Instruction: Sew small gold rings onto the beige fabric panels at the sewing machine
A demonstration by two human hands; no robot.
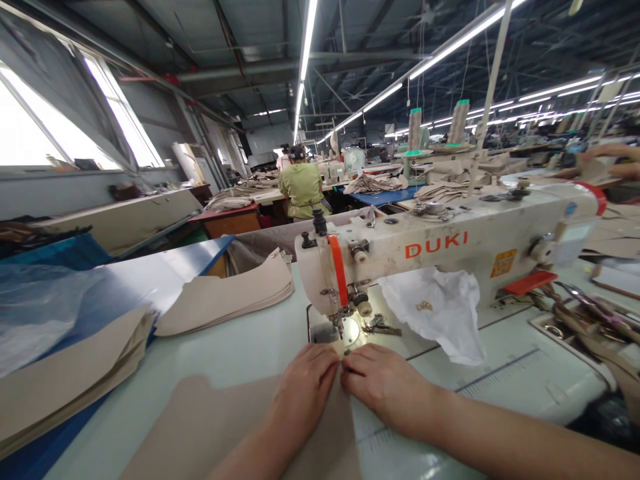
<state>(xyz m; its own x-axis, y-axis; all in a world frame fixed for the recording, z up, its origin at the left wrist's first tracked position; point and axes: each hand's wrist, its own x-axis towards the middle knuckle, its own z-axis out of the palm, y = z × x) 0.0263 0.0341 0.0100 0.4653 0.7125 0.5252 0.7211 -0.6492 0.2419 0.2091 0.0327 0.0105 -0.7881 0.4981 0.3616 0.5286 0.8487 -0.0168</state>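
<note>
Flatly, left hand (305,390) and right hand (387,387) press open-palmed on smooth beige fabric (200,427).

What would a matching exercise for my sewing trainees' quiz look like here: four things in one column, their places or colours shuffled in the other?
Things
1. left hand
2. white cloth
3. stack of beige cut pieces
4. DUKI lettering

Places or colours
A. orange
B. pressed on the beige fabric piece, beside the right hand
C. on the table, left of the sewing machine
D. bunched under the machine's arm, right of the needle

Pairs: 1-B, 2-D, 3-C, 4-A
</note>
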